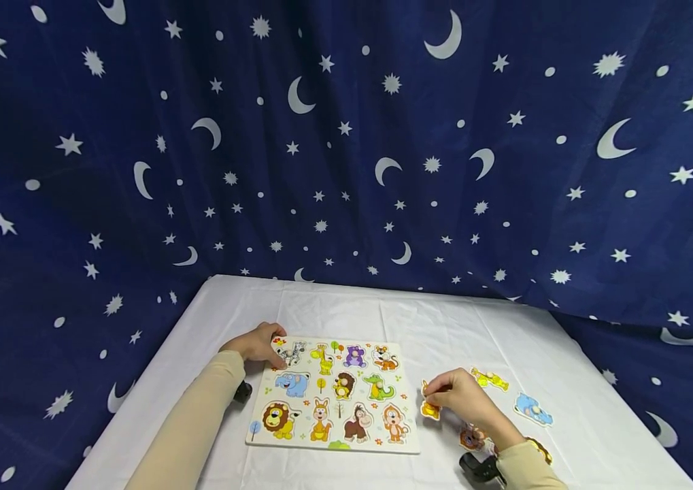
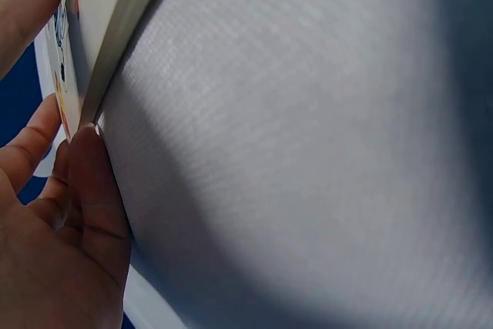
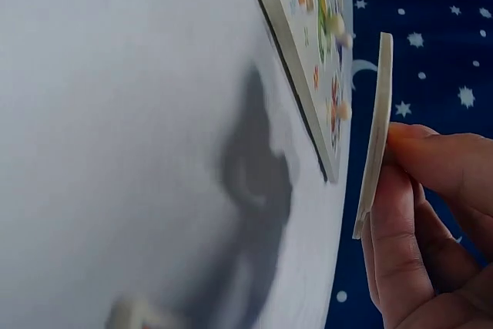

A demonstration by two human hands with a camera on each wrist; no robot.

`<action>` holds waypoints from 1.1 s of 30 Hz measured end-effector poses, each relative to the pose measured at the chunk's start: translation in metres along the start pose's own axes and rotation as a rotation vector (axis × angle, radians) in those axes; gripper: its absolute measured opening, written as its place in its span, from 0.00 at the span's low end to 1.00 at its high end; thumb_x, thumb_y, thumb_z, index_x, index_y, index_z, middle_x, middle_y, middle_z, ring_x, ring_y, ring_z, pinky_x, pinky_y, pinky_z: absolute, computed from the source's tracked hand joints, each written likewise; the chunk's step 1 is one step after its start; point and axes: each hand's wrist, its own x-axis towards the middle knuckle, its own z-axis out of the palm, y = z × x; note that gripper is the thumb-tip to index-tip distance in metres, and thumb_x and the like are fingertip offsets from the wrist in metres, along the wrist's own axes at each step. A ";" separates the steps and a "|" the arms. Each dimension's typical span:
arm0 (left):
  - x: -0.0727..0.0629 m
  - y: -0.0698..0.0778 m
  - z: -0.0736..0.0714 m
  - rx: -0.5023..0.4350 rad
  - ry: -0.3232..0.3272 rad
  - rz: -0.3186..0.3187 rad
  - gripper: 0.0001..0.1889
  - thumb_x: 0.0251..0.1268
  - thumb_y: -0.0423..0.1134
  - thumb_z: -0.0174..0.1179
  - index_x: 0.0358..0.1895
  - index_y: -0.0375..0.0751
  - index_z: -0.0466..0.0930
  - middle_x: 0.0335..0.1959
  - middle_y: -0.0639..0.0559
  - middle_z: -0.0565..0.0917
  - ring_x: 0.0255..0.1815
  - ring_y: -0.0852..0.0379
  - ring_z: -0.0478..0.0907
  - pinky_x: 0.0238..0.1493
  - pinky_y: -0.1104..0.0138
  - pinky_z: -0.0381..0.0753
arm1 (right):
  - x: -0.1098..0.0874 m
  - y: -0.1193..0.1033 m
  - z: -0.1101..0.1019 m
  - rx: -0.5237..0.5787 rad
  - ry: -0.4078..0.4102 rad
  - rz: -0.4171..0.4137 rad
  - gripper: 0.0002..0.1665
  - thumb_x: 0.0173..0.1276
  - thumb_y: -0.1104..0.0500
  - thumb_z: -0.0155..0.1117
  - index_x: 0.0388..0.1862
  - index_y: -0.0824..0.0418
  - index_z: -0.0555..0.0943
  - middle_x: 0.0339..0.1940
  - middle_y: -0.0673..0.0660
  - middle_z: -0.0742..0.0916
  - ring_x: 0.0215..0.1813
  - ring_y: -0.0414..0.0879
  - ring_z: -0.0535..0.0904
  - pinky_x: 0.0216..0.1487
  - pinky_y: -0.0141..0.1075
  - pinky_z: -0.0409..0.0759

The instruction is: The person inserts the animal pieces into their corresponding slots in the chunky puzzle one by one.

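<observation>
On the white table lies a wooden peg puzzle board [image 1: 332, 395] printed with animals. My left hand [image 1: 259, 345] grips its far left corner, thumb over the top near the zebra and fingers at the edge; in the left wrist view those fingers [image 2: 96, 182] meet the board's side. My right hand [image 1: 459, 395] pinches an orange kangaroo piece [image 1: 430, 410], held up just off the board's right side. The right wrist view shows this piece [image 3: 375, 140] edge-on, with thumb and fingers behind it. Knobbed zebra, bear, tiger, hedgehog and crocodile pieces sit in the board.
Right of the right hand lie a giraffe piece [image 1: 489, 379] and an elephant piece [image 1: 532, 410]. A brown animal piece [image 1: 472, 437] and a partly hidden lion piece [image 1: 540, 449] lie near the right wrist. Dark blue starry cloth [image 1: 346, 136] hangs behind the table.
</observation>
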 end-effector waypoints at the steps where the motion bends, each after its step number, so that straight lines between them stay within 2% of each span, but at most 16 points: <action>1: 0.000 0.000 0.000 0.000 0.000 0.001 0.36 0.40 0.41 0.82 0.57 0.44 0.74 0.53 0.45 0.73 0.50 0.49 0.72 0.61 0.52 0.68 | 0.001 0.000 0.002 0.003 0.000 -0.001 0.07 0.59 0.72 0.68 0.36 0.77 0.84 0.32 0.67 0.89 0.29 0.37 0.81 0.33 0.32 0.82; 9: 0.003 -0.002 0.000 0.000 0.001 -0.012 0.36 0.40 0.42 0.82 0.57 0.45 0.75 0.52 0.45 0.73 0.50 0.49 0.72 0.62 0.52 0.68 | 0.016 -0.009 0.021 -0.040 -0.005 -0.031 0.05 0.56 0.72 0.69 0.33 0.74 0.86 0.32 0.65 0.89 0.29 0.35 0.80 0.33 0.29 0.80; 19: 0.000 0.001 0.000 0.009 0.002 0.007 0.36 0.39 0.41 0.82 0.56 0.43 0.75 0.51 0.45 0.73 0.50 0.48 0.72 0.62 0.51 0.68 | 0.023 -0.027 0.046 -0.019 -0.040 -0.055 0.04 0.58 0.72 0.68 0.32 0.73 0.86 0.34 0.67 0.89 0.29 0.35 0.79 0.32 0.28 0.78; 24: 0.000 0.003 -0.002 0.005 -0.002 0.004 0.36 0.40 0.40 0.81 0.57 0.43 0.74 0.52 0.44 0.73 0.50 0.48 0.71 0.62 0.51 0.67 | 0.035 -0.032 0.060 -0.025 -0.058 -0.093 0.03 0.56 0.71 0.70 0.31 0.70 0.87 0.34 0.64 0.89 0.30 0.35 0.79 0.34 0.28 0.78; 33: 0.000 0.002 0.001 -0.019 0.004 -0.011 0.37 0.38 0.40 0.82 0.56 0.42 0.75 0.52 0.45 0.73 0.50 0.48 0.72 0.61 0.51 0.68 | 0.048 -0.045 0.090 -0.034 -0.128 -0.096 0.02 0.56 0.71 0.71 0.30 0.69 0.87 0.29 0.61 0.89 0.26 0.36 0.78 0.29 0.29 0.76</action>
